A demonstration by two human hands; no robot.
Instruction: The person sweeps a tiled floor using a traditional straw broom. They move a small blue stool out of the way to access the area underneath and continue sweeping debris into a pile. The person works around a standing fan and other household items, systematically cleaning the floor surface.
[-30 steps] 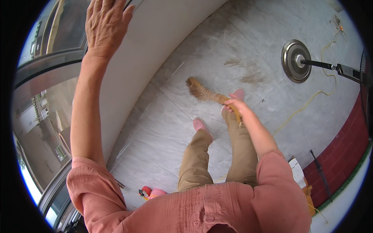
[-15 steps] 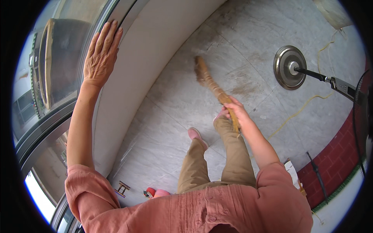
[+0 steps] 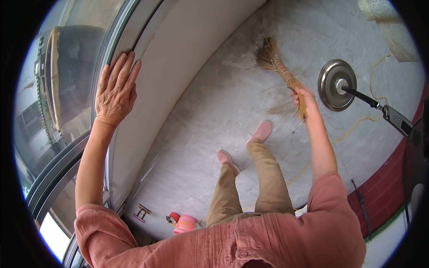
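My left hand lies flat, fingers stretched out, on the window ledge beside the metal window frame. Nothing is in it. Out in front of me to the right, my right hand is wrapped round the handle of a short straw hand broom. The broom's bristles fan out to the far left over the grey floor. A brownish dirt smear marks the tiles just left of the right hand.
A standing fan's round metal base and black pole are on the right. A yellow cord runs across the floor near it. Close to my left stand a small wooden stool and a pink container. Dark red tiling borders the right side.
My right hand has swung the broom forward and to the right, away from my legs. My right foot has shifted slightly. The left hand still rests on the ledge.
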